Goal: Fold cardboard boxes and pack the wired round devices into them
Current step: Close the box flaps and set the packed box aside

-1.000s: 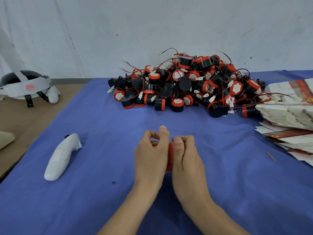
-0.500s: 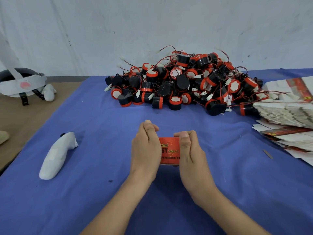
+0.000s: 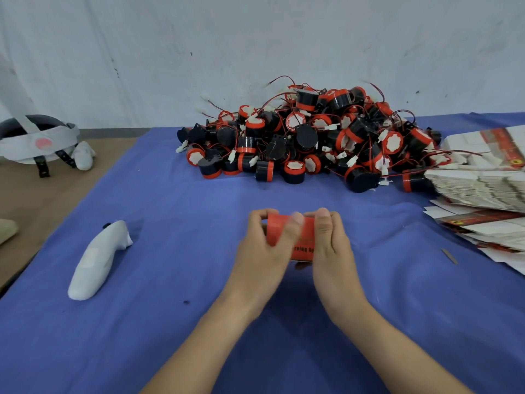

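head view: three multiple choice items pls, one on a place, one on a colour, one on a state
1. Where is the stack of flat boxes?
A. left of the pile
B. right of the pile
C. behind the pile

2. What colour is the cloth?
A. blue
B. green
C. grey

3. The box is:
A. lying free on the cloth
B. held by the left hand and the right hand
C. buried in the pile

Answers:
1 B, the stack sits at the cloth's right edge, beside the pile.
2 A, the cloth is blue all over.
3 B, fingers of both hands curl round the box.
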`<state>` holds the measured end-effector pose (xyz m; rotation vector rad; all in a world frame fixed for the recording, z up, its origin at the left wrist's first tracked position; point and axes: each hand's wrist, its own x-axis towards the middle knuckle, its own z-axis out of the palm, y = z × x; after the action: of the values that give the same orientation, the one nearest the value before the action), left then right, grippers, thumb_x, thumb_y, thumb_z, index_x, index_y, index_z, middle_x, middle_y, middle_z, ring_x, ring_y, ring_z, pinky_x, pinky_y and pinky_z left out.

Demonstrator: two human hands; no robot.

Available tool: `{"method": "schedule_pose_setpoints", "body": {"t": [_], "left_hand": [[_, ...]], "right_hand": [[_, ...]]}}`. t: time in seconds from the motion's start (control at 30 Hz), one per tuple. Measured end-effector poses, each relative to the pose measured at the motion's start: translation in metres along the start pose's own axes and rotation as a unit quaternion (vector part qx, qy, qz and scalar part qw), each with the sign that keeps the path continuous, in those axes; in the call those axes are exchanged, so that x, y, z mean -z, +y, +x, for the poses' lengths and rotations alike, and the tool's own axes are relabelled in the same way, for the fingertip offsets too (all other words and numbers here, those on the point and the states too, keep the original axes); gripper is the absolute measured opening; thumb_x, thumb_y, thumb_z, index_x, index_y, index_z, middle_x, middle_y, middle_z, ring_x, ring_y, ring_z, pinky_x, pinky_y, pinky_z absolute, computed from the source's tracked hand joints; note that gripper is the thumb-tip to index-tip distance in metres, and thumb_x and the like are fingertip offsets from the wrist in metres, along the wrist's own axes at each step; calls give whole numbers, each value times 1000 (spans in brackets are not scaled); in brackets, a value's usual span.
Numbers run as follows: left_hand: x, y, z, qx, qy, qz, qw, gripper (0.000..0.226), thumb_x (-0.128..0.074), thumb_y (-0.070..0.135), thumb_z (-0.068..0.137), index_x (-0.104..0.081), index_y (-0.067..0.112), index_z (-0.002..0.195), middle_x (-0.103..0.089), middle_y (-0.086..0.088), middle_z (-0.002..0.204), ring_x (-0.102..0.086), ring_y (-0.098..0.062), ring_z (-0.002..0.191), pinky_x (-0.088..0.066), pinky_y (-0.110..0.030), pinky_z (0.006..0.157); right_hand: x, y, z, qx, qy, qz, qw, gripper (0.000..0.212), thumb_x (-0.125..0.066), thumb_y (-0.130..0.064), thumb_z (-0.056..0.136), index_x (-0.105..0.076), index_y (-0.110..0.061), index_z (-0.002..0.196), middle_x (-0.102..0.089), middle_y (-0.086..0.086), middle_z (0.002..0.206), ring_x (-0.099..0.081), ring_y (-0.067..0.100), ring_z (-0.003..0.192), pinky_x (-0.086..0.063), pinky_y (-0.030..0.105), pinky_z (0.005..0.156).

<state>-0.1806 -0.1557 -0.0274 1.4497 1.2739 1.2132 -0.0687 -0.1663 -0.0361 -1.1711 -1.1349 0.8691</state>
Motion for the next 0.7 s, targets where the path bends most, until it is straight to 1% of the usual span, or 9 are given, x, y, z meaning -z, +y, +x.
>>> {"method": "schedule_pose_setpoints", "body": {"t": [0.1,0.17,0.23,0.3,0.37,0.47,0.53,0.63,0.7], "left_hand": [[-5,-1,-8,-38,-1,32,999,63,-64,75,70,-43,43,119,-67,20,87,-65,8,80,-47,-5,57],[-5,-1,-8,-51,-1,31,998,60,-65,69,76,-42,42,124,-67,25,90,-66,9,81,-47,-4,57],[-4,-3,-8,-62,-9,44,997,53,-61,64,86,-41,42,129,-63,32,96,-67,7,81,-49,-8,60],[-3,-6,-8,-69,-14,55,996,48,-52,65,91,-41,42,131,-65,27,98,-67,3,80,-53,-16,63],[-2,-6,-7,-70,-20,51,996,50,-43,69,90,-44,41,131,-68,14,92,-67,-3,75,-52,-20,62],[-1,-4,-5,-69,-33,31,997,49,-38,63,91,-49,35,129,-68,7,88,-67,-6,67,-49,-15,57],[0,-4,-3,-66,-43,25,997,47,-35,60,94,-50,34,131,-69,5,93,-68,-8,72,-52,-16,60],[2,-7,-3,-57,-59,10,997,46,-32,58,96,-51,36,131,-69,4,101,-69,-12,84,-58,-26,73],[2,-7,-4,-40,-70,-11,997,40,-33,55,97,-53,36,126,-69,4,103,-71,-14,87,-59,-28,73]], "right_hand": [[4,1,2,-19,3,23,1000,42,-34,-61,95,-59,-26,95,-70,-12,85,-68,7,73,-54,21,57],[6,1,1,-27,-15,33,999,48,-38,-63,93,-58,-19,98,-71,-1,88,-70,14,75,-57,25,58],[8,0,2,-28,-30,32,999,45,-43,-60,94,-57,-18,99,-71,-1,87,-71,16,73,-58,30,59],[10,-2,3,-23,-38,20,999,38,-42,-54,99,-56,-19,98,-71,-6,84,-69,16,70,-59,33,59],[12,-2,3,-17,-40,11,999,40,-38,-51,102,-55,-15,98,-70,-6,78,-68,16,67,-59,33,59],[14,-1,3,-13,-38,21,999,47,-33,-49,105,-54,-7,101,-70,8,78,-69,24,67,-57,29,57],[15,-1,4,-11,-38,20,999,46,-31,-48,106,-56,-9,102,-69,15,81,-69,28,69,-59,32,59],[18,-1,6,-16,-54,17,998,45,-31,-47,105,-57,-11,105,-69,16,83,-70,30,70,-61,37,65],[22,-2,9,-25,-72,17,997,45,-32,-47,105,-57,-10,106,-69,14,83,-70,27,68,-61,35,65]]}}
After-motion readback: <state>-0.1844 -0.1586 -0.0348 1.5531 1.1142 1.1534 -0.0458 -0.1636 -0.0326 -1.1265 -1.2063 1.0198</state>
